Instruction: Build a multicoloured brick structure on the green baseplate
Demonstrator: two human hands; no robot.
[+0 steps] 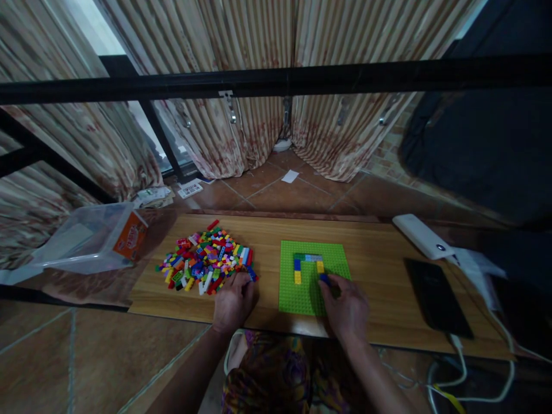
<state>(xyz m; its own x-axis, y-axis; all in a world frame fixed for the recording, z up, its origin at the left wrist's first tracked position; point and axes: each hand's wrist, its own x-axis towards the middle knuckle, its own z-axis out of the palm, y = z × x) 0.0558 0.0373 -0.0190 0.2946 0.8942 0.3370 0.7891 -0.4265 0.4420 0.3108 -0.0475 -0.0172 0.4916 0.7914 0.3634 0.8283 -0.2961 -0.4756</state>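
A green baseplate (302, 299) lies on the wooden board, carrying a row of bricks shaped like an upside-down U. Its top has a dark green brick (299, 257) and pale blue-grey bricks (313, 258). Down the left side run a blue brick (297, 265) and a yellow brick (297, 278); another yellow brick (319, 267) is on the right. Just below that one, my right hand (347, 305) pinches a dark blue brick (324, 279) at the plate. My left hand (234, 300) is closed at the near edge of the brick pile (207, 259), its fingertips beside blue bricks; what they grip is hidden.
A clear plastic box (86, 241) with an orange label stands left of the wooden board (267, 230). At the right lie a white power bank (422, 236), a black phone (437, 296) and white cables (463, 368). A black rail (276, 82) crosses beyond, before curtains.
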